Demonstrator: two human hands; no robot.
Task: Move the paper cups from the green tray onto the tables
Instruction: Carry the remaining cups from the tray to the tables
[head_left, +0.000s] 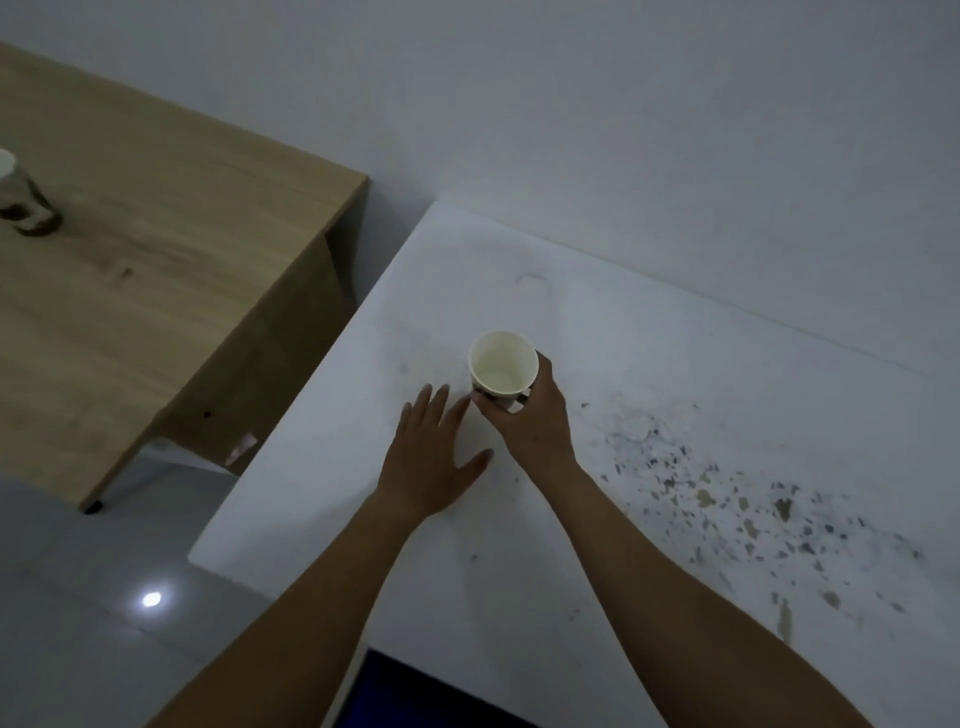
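An empty white paper cup (502, 367) stands upright near the middle of the white table (649, 364). My right hand (530, 421) grips its lower wall from the near side, fingers curled round it. My left hand (434, 457) lies just left of the cup with fingers straight and spread over the white tabletop, fingertips close to the cup's base. A second paper cup (23, 200) with a dark pattern stands on the wooden table (171, 249) at the far left edge of view. The green tray is out of view.
The white table abuts a pale wall (623, 104) at the back and carries dark stains (753, 509) on its right side. A narrow gap separates it from the wooden table. Shiny floor (78, 623) lies at the lower left, and something dark blue (415, 696) sits below the table's near edge.
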